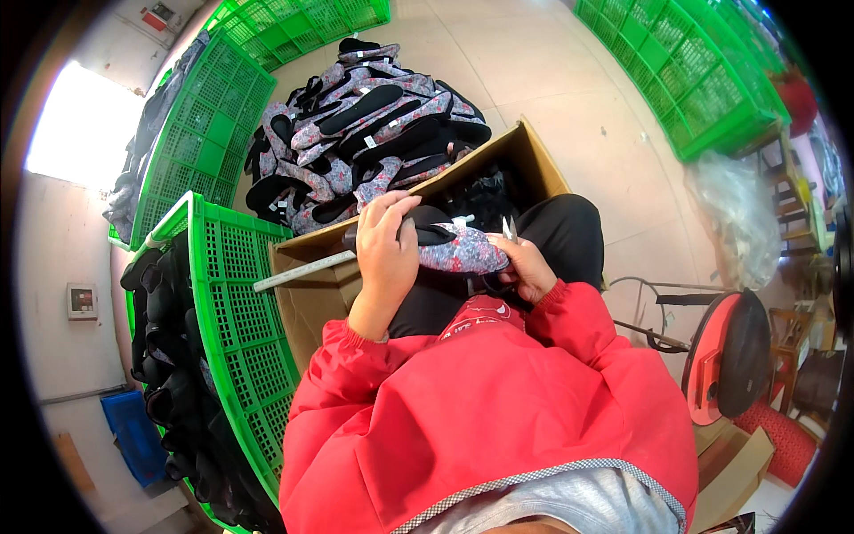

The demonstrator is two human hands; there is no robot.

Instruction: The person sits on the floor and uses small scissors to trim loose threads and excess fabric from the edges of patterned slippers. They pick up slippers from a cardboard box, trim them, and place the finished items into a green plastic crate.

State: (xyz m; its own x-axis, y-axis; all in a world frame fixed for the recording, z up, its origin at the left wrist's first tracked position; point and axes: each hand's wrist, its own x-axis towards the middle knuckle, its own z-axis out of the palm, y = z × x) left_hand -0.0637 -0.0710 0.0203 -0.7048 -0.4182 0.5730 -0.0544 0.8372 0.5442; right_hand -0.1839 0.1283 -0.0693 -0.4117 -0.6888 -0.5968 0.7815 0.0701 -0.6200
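A grey floral fabric slipper [463, 253] with red flecks and a black opening lies crosswise between my hands, above my lap. My left hand [388, 240] is closed round its left end, fingers up. My right hand [532, 271] grips the other end. From between the right thumb and fingers stick the metal tips of small scissors [510, 230]; their handles are hidden in the palm. A small white tag [463, 219] shows at the slipper's upper edge. Just beyond stands an open cardboard box [539, 160] with dark stuff inside.
Past the box a heap of similar floral slippers [356, 125] covers the floor. Green crates [240, 311] stand along my left, the nearest full of black footwear [173, 356]; another crate stack [685, 71] is far right. A pale flat strip [305, 271] crosses the box's left edge. At right sits a round stool [731, 354].
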